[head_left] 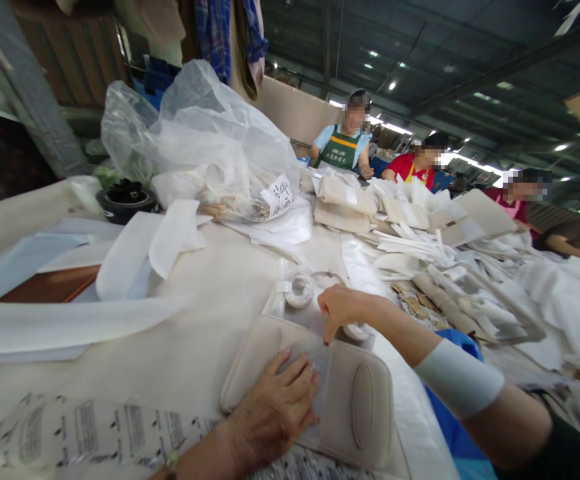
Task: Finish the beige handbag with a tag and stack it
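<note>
Touching clear film (pixel 323 367) across beige bag (pixel 343 400) with both hands (pixel 277 407)

The beige piece (pixel 344 393) at six o'clock looks matt and leathery, its band (pixel 325 383) clear, glossy plastic. Toward eleven, the large bag (pixel 225 120) is crinkled plastic; toward nine, white sheets (pixel 126 260) look matt.

small lamps (pixel 393 86) dot the dark beamed ceiling (pixel 450 40) above a pale worktable (pixel 205 287).

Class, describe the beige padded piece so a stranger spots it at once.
Find the pale worktable, then the printed plastic sheeting along its near side. Near that sheeting's right end lies the beige padded piece, set apart by rounded corners, a translucent middle band and a raised oval.
</note>
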{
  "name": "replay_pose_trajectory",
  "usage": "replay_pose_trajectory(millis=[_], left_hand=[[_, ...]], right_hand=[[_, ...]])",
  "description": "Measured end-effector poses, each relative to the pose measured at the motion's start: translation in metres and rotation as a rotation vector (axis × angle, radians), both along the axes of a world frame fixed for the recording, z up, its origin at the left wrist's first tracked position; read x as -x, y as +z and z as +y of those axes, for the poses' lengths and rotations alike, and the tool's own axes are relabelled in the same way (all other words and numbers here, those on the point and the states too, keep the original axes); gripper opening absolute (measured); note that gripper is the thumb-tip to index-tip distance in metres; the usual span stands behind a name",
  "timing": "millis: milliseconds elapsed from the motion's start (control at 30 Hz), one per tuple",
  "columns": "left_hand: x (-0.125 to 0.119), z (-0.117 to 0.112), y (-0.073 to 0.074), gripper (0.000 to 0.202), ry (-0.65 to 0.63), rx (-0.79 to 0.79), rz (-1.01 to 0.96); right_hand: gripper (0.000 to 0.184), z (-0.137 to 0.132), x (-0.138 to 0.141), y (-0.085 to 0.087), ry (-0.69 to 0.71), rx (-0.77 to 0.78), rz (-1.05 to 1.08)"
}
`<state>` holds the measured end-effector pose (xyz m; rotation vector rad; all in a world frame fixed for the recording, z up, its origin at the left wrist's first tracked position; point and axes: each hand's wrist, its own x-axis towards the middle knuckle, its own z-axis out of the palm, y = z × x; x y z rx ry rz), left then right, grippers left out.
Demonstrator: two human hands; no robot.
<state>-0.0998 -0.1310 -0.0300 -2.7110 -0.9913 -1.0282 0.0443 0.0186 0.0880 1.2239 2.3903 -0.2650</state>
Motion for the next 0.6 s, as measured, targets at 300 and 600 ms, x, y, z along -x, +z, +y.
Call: replay_pose_trajectory(millis=[300,600], left_hand=[[-0.002,-0.002,-0.001,0.035,-0.020,0.104,-0.002],[0.008,-0.003,0.015,0.039,-0.085,0.395,0.032]], right_hand=[[0.041,-0.122,-0.041,-0.070,0.280,-0.712,0.450],[0.024,-0.181,-0.063,-0.108,0.451,-0.832,0.685]])
